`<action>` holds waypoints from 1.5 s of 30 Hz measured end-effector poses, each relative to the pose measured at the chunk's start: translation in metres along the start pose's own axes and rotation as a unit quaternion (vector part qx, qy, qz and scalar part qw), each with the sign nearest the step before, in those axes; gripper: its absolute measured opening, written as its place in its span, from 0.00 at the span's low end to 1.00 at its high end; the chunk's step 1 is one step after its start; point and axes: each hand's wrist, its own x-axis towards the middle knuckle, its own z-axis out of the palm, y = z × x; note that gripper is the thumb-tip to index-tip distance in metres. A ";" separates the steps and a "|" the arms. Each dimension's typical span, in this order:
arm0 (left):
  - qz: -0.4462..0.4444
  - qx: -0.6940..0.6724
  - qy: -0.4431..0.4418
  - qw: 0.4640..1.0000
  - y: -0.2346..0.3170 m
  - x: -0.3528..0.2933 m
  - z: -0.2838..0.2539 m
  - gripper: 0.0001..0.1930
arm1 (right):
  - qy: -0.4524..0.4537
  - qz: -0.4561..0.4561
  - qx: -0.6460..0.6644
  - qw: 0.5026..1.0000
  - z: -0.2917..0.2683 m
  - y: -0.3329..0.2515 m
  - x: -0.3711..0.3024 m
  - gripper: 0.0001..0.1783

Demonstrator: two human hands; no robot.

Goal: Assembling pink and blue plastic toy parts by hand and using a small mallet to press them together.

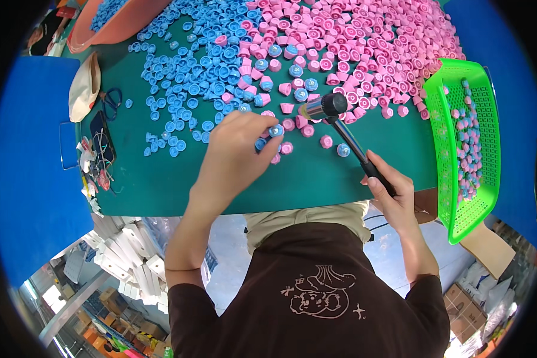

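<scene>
My right hand [392, 186] is closed round the black grip of a mallet [355, 142], which has a dark metal shaft. Its head, black at one end and clear yellowish at the other, is raised over the green table [221, 194]. Between the thumb and index finger of my left hand [235, 149] is a small blue cap [275, 130] with a shiny centre. Just beyond and beside that hand lie small pink cups [287, 148], some with blue caps on them, such as a capped piece [343, 150] near the mallet.
Loose blue caps [206, 68] are heaped at the far left, pink cups [364, 36] at the far right. A green basket [444, 149] with assembled pieces stands at the right edge. On the left are an orange tub [143, 18], cloth pouch [85, 86], phone [103, 140] and tangled cables [92, 170].
</scene>
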 end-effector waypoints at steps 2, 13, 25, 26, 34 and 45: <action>-0.006 0.003 0.005 1.000 0.001 -0.002 0.007 0.11 | -0.023 0.015 -0.015 1.000 0.000 -0.001 0.000 0.22; -0.042 0.039 -0.010 0.998 -0.001 0.001 0.011 0.11 | -0.061 -0.007 -0.058 0.996 0.001 0.000 -0.003 0.23; -0.060 0.007 -0.015 0.998 -0.005 0.002 0.012 0.11 | -0.055 -0.022 -0.082 0.995 0.007 -0.005 0.001 0.23; -0.061 0.006 -0.013 0.998 -0.005 0.003 0.012 0.11 | -0.061 -0.029 -0.088 0.994 0.006 -0.004 0.001 0.24; -0.056 -0.014 -0.005 0.998 -0.006 -0.003 0.011 0.12 | -0.067 -0.034 -0.099 0.992 0.008 -0.008 0.005 0.23; -0.220 -0.015 0.042 0.974 0.000 -0.030 -0.033 0.13 | -0.004 -0.176 -0.153 0.973 0.013 -0.026 0.014 0.26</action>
